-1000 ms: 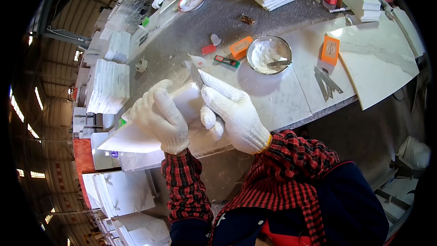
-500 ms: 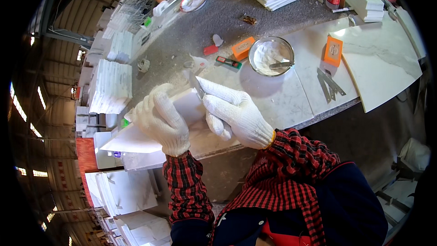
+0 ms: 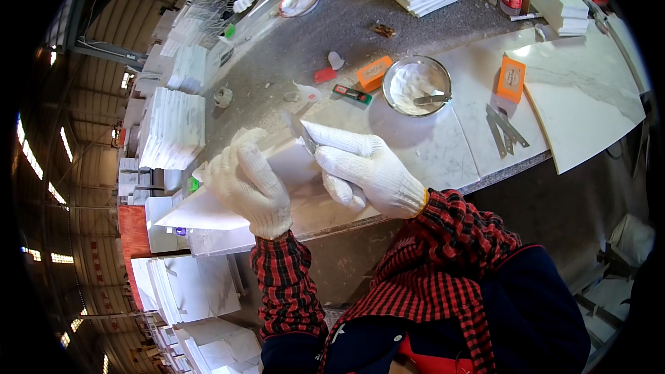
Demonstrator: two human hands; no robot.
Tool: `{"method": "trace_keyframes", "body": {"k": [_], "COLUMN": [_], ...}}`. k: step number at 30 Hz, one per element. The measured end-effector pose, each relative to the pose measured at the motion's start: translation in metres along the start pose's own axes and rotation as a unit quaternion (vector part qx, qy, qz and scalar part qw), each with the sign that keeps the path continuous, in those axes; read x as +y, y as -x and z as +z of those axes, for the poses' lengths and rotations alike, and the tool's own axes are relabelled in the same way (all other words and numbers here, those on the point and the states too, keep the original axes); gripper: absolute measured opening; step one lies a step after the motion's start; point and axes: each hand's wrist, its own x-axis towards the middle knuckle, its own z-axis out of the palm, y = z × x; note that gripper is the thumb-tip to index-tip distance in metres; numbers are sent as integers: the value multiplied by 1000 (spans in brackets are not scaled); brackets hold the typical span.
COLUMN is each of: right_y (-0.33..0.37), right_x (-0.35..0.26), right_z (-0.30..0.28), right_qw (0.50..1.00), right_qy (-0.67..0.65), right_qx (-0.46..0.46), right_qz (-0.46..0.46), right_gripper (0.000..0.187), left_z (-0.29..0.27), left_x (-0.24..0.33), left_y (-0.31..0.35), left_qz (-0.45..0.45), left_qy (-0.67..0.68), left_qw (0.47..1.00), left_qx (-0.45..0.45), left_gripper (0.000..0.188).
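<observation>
I keep the gloved left hand point(image 3: 253, 183) curled around a white slab point(image 3: 292, 161) slanting near-left to far-right, the right hand point(image 3: 374, 172) pinching a thin blade point(image 3: 302, 131) at its far-right edge.

Bright windows point(image 3: 62, 258), dim ribbed wall point(image 3: 93, 166)

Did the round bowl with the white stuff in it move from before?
No. The bowl sits just the same way beside the orange box on its left; the whole view only shifted slightly.
</observation>
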Motion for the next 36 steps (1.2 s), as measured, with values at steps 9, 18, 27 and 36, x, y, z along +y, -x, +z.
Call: {"method": "trace_keyframes", "body": {"k": [9, 18, 27, 36], "right_y": [1, 1, 6, -10], "right_x": [-1, 18, 23, 5], "right_z": [-9, -22, -12, 14], "right_qw": [999, 987, 968, 982], "right_qy": [22, -145, -249, -184], "right_qx": [-22, -71, -2, 35], "right_qz": [20, 10, 16, -8], "right_gripper": [48, 55, 54, 50], "left_z": [-4, -7, -6, 8], "left_x": [0, 1, 0, -8], "left_y": [6, 0, -6, -11], "left_qz": [-2, 10, 21, 35], "left_qy": [3, 12, 13, 0], "left_qw": [1000, 1000, 999, 999], "left_qx": [8, -8, -31, -17], "left_gripper": [36, 31, 40, 40]}}
